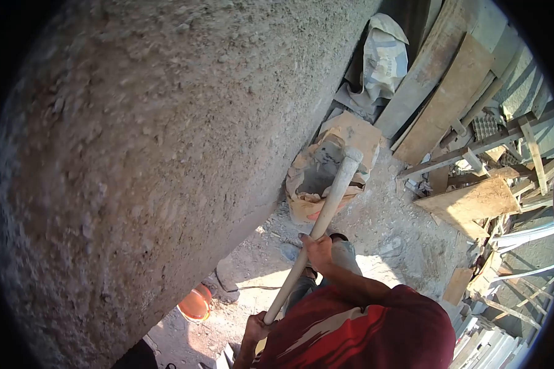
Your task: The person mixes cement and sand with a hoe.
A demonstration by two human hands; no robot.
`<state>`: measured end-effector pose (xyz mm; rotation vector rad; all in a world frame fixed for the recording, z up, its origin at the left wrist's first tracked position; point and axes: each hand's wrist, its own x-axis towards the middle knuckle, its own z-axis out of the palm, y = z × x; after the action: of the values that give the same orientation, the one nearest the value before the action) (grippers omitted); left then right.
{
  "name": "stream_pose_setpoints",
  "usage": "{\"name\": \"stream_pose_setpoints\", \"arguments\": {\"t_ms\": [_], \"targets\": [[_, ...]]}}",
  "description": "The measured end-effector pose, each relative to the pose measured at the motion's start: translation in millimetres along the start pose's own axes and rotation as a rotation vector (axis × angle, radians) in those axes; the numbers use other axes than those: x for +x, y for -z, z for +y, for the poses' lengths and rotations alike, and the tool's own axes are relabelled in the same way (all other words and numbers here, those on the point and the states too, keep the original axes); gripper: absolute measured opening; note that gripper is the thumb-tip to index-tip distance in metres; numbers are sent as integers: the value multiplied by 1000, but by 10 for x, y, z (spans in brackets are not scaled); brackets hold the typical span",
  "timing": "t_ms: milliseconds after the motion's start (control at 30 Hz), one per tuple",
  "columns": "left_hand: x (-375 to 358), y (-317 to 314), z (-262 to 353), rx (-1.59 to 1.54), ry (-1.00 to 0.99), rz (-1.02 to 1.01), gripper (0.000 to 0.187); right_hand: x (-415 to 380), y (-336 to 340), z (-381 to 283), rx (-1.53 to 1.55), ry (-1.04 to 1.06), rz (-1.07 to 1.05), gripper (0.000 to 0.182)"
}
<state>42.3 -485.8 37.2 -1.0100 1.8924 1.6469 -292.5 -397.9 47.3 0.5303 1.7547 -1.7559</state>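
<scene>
My right hand (317, 251) is wrapped around the middle of a long pale wooden handle (332, 203). Lower down, near the red shirt, my left hand (257, 326) grips the same handle close to its bottom end. The handle slants up to the right, and its thicker, dust-covered far end overlaps an open paper sack (305, 206) in this view. Grey powder (320, 175) fills part of the sack, whose brown paper edges are torn and folded outward. No blade shows at the far end.
A rough plastered wall (154, 154) takes up the left side. An orange bucket (195, 302) stands at its foot. Beyond the sack are a crumpled white sack (385, 58) and leaning planks (446, 98). Broken boards (474, 200) and scrap wood lie at right.
</scene>
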Motion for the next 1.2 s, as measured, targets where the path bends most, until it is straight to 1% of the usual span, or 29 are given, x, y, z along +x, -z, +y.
{"name": "stream_pose_setpoints", "arguments": {"t_ms": [33, 100, 133, 167, 200, 233, 267, 333, 467, 533, 567, 600, 667, 700, 733, 767, 800, 833, 867, 900, 933, 1000, 1033, 1067, 1100, 1133, 1200], "targets": [[3, 27, 75, 9, -8, -2, 21, -80, -17, -66, -61, -4, -14, 24], [-144, 37, 207, -190, 63, -22, 19, -193, -58, -225, -60, -6, -42, 26], [-186, 39, 203, -176, 71, -25, 19, -258, -81, -275, -62, -11, -74, 28], [-190, 19, 195, -286, 67, -58, 20, -304, -92, -318, -48, -15, -69, 28], [-157, -30, 217, -399, 57, -92, 21, -321, -94, -373, -128, 51, -95, 29], [-254, -49, 710, -411, 137, -78, 24, -325, -80, -416, -213, 120, -121, 30], [-252, -60, 658, -409, 131, -84, 24, -345, -73, -428, -213, 125, -115, 30], [-295, -102, 519, -279, 160, -76, 22, -432, -68, -395, -260, 186, -153, 26], [-284, -129, 324, -284, 183, -81, 21, -453, 18, -138, -217, 207, -196, 27], [-339, -140, 261, -285, 210, -86, 21, -493, 23, -149, -152, 151, -130, 26], [-366, -142, 237, -284, 222, -89, 22, -480, 49, -179, -199, 87, -117, 24], [-335, -171, 266, -283, 221, -81, 22, -409, 64, -144, -195, 88, -123, 24], [-212, -252, 410, -411, 156, -24, 15, -188, 113, 71, -136, 66, -66, 28], [-151, -239, 463, -408, 157, -23, 15, -45, 136, 184, -123, 86, -52, 29], [-65, -214, 517, -335, 145, -66, 22, 71, 141, 256, -118, 86, -51, 29], [15, -175, 545, -259, 130, -108, 29, 183, 127, 306, -59, 87, -5, 29], [100, -126, 522, -249, 126, -108, 29, 277, 109, 330, 1, 89, 40, 29], [192, -56, 495, -84, 113, -103, 32, 358, 89, 360, 11, 91, 41, 29], [292, 27, 485, 83, 96, -95, 34, 456, 56, 376, 71, 55, 84, 24], [358, 126, 574, 203, 77, -97, 33, 524, 14, 355, 131, 16, 125, 20], [440, 184, 552, 170, 57, -81, 29, 595, -12, 335, 145, 15, 122, 20], [569, 284, 687, 172, 13, -19, 29, 732, -57, 293, 196, -85, 140, 25], [697, 349, 650, 293, 9, -25, 29, 802, -91, 267, 206, -92, 139, 25], [793, 364, 718, 286, -33, -1, 28, 868, -115, 233, 217, -47, 142, 26], [942, 366, 656, 350, -50, 21, 26, 934, -138, 211, 225, -3, 144, 28], [1091, 364, 569, 415, -66, 42, 25, 1037, -178, 224, 231, -15, 145, 28], [1252, 286, 495, 370, -62, 33, 24, 1247, -227, 332, 18, 35, 248, 35]]}}
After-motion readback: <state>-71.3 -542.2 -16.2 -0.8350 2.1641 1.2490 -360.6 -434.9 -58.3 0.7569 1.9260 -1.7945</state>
